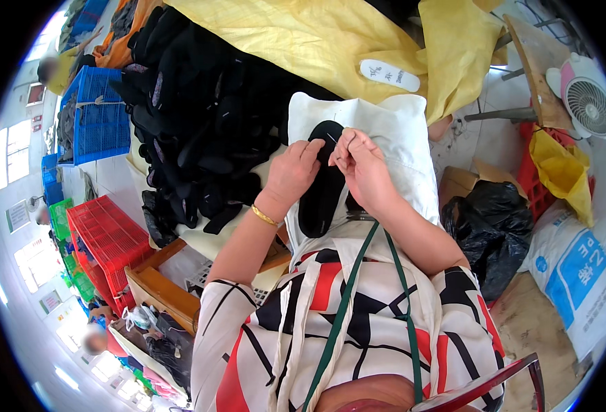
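A black shoe upper (pixel 321 196) lies on a white cloth (pixel 406 137) over my lap. My left hand (pixel 293 172) grips its upper left edge, fingers closed on the fabric. My right hand (pixel 361 165) pinches the upper's top right edge, and a thin pale thread or needle shows between the two hands. A gold bracelet (pixel 264 217) circles my left wrist.
A big heap of black shoe pieces (pixel 200 117) rises at the left on yellow sheeting (pixel 316 41). Red crate (pixel 110 240) and blue crate (pixel 100 117) stand far left. At the right are a black bag (pixel 492 226), a white sack (pixel 577 275) and a small fan (pixel 588 103).
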{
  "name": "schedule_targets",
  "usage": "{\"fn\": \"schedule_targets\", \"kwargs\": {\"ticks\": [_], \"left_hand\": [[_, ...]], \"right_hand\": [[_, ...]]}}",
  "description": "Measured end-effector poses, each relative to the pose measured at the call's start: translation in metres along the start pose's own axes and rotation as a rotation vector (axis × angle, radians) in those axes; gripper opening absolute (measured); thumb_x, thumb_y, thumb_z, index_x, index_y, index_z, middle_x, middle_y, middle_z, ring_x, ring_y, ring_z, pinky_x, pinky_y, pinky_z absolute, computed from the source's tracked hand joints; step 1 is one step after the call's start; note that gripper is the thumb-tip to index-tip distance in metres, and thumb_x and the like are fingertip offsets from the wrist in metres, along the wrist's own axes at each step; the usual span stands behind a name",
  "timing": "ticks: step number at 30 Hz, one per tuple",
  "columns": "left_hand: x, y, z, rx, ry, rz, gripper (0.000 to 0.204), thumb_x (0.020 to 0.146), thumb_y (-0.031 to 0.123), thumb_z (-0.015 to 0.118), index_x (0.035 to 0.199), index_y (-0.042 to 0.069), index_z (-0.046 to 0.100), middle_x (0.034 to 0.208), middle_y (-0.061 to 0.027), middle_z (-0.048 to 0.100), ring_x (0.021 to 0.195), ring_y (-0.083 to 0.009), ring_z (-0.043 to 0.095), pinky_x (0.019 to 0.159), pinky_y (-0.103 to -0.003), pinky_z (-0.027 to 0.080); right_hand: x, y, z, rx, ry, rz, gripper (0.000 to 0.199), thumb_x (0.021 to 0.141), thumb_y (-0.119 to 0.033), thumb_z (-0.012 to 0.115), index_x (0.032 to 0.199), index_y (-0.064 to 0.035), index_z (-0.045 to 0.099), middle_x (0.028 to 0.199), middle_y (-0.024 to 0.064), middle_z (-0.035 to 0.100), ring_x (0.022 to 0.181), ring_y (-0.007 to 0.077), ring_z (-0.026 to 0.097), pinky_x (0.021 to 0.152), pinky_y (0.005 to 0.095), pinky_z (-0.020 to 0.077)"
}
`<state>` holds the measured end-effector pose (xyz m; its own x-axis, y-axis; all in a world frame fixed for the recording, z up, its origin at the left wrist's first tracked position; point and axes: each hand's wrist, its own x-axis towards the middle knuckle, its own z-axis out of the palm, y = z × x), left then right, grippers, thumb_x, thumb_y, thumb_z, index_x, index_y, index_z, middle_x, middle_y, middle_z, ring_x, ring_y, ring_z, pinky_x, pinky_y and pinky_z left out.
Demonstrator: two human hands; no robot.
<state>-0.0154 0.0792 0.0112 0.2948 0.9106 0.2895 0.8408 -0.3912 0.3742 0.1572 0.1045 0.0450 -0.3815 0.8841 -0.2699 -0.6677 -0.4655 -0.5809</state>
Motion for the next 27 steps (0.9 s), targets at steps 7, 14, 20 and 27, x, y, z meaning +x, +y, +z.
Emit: {"fn": "schedule_targets", "kwargs": {"ticks": [7, 14, 20, 27], "left_hand": [[-0.003, 0.017, 0.025, -0.304, -0.175, -0.007, 0.036, 0.074, 0.003, 0.063, 0.108, 0.016, 0.064, 0.083, -0.0063, 0.059, 0.077, -0.0283, 0.063, 0.061, -0.038, 0.052], [0.008, 0.025, 0.022, -0.686, -0.373, -0.23, 0.031, 0.082, 0.002, 0.062, 0.112, 0.005, 0.066, 0.087, -0.0072, 0.062, 0.074, -0.0195, 0.061, 0.067, -0.031, 0.051], [0.032, 0.054, 0.004, -0.59, -0.611, -0.552, 0.036, 0.087, 0.035, 0.067, 0.075, 0.002, 0.071, 0.068, -0.0154, 0.065, 0.063, -0.0332, 0.063, 0.062, -0.04, 0.05], [0.02, 0.046, 0.023, -0.698, -0.742, -0.612, 0.02, 0.086, 0.019, 0.071, 0.08, 0.0, 0.071, 0.065, -0.0062, 0.067, 0.055, -0.0108, 0.059, 0.054, -0.027, 0.047]], "right_hand": [[-0.062, -0.011, -0.004, -0.504, -0.112, -0.084, 0.029, 0.106, -0.022, 0.046, 0.083, -0.0044, 0.049, 0.074, -0.0024, 0.043, 0.068, 0.007, 0.038, 0.062, 0.0222, 0.0354], [-0.059, -0.031, -0.058, -1.057, 0.064, -0.432, 0.018, 0.1, -0.016, 0.056, 0.088, -0.0035, 0.061, 0.08, 0.0078, 0.061, 0.073, 0.0187, 0.057, 0.069, 0.0305, 0.0474], [-0.066, -0.042, -0.055, -1.38, -0.14, -0.673, 0.004, 0.082, -0.004, 0.067, 0.085, -0.0061, 0.064, 0.076, 0.0096, 0.06, 0.071, 0.0298, 0.06, 0.067, 0.0386, 0.0506], [-0.095, -0.056, -0.077, -1.225, -0.269, -0.158, 0.015, 0.087, -0.004, 0.064, 0.103, -0.0015, 0.064, 0.081, 0.0076, 0.065, 0.075, 0.0196, 0.064, 0.073, 0.0307, 0.051]]}}
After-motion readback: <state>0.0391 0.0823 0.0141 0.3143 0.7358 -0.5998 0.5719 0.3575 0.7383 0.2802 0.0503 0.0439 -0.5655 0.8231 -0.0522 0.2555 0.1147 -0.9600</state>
